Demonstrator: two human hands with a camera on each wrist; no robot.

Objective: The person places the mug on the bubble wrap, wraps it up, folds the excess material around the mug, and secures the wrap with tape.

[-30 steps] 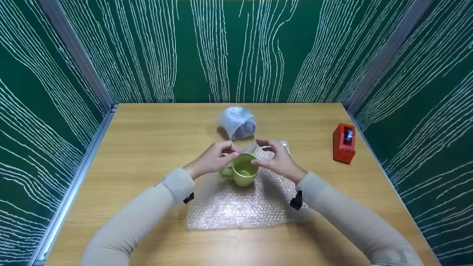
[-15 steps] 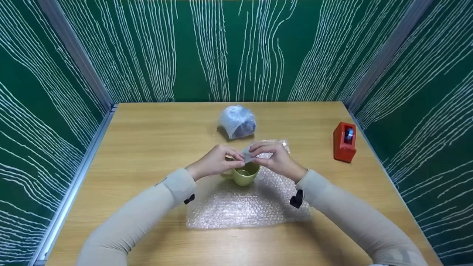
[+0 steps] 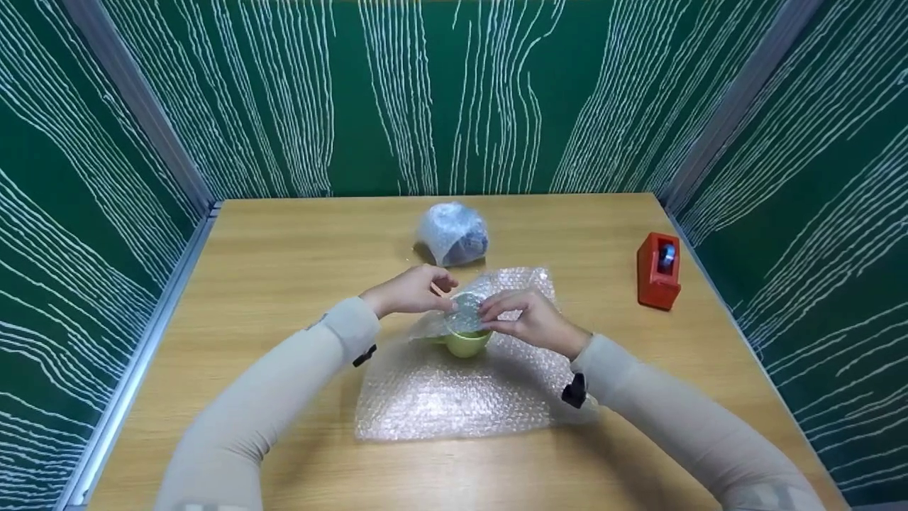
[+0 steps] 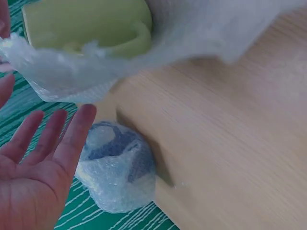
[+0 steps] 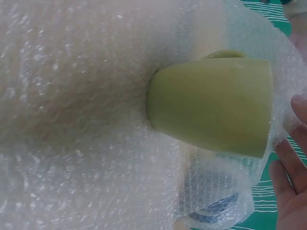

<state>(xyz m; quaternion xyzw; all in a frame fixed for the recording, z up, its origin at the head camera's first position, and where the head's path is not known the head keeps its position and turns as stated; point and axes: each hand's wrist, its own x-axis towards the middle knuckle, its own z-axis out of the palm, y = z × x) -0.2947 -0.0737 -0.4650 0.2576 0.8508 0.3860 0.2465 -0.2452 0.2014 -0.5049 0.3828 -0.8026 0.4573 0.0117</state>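
Observation:
A light green mug (image 3: 467,346) stands on a sheet of bubble wrap (image 3: 454,415), and a folded-up flap of the sheet covers most of its mouth. My right hand (image 3: 533,323) pinches this flap above the rim. On the other side, my left hand (image 3: 413,289) is beside the flap, its thumb near the wrap. The left wrist view shows that hand's fingers (image 4: 72,136) extended, and the mug's handle (image 4: 136,43) partly behind the wrap. In the right wrist view the mug's side (image 5: 211,105) is bare, with the wrap rising behind it.
A bubble-wrapped bundle (image 3: 454,234), dark blue showing through, sits behind the mug. A red tape dispenser (image 3: 658,271) stands at the right of the wooden table (image 3: 284,241). Green walls with white lines (image 3: 489,99) enclose the back and sides.
The flap, earlier raised behind the mug, now lies over its mouth. My left fingers have let go of the flap and moved slightly away, while my right hand has come lower with it.

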